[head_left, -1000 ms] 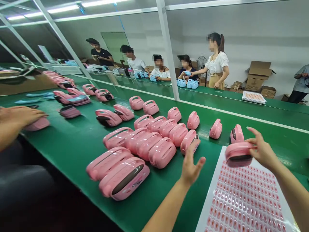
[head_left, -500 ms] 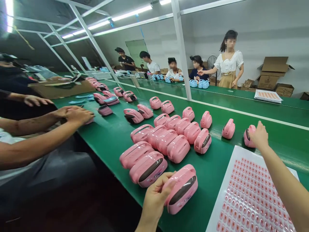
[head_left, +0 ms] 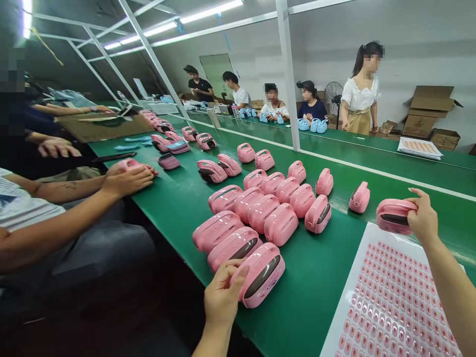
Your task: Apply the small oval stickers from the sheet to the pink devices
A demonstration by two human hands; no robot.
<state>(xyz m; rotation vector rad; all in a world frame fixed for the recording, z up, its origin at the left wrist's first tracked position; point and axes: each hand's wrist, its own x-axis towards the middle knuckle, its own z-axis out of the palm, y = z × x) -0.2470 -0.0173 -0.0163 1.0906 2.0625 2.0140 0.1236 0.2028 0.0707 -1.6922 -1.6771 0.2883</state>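
My left hand (head_left: pixel 225 292) grips the end of a pink case with a dark front panel (head_left: pixel 263 275), beside the nearest of several similar cases. Over at the right, my right hand (head_left: pixel 423 215) has its fingers closed on the end of another pink case (head_left: pixel 394 216), near the top edge of a white sticker sheet (head_left: pixel 394 297). The sheet carries rows of small pink and red oval stickers. A single pink case (head_left: pixel 360 197) stands left of the one in my right hand.
Rows of pink cases (head_left: pixel 280 224) cover the middle of the green table (head_left: pixel 308 287). At the left, a person's hands (head_left: pixel 128 181) hold a pink case. A metal post (head_left: pixel 288 74) rises beyond the cases. Several people sit or stand across the table.
The case in my left hand has moved left and up, against the group. My right hand has turned its case so the dark panel shows. The standing person opposite has lowered an arm and turned.
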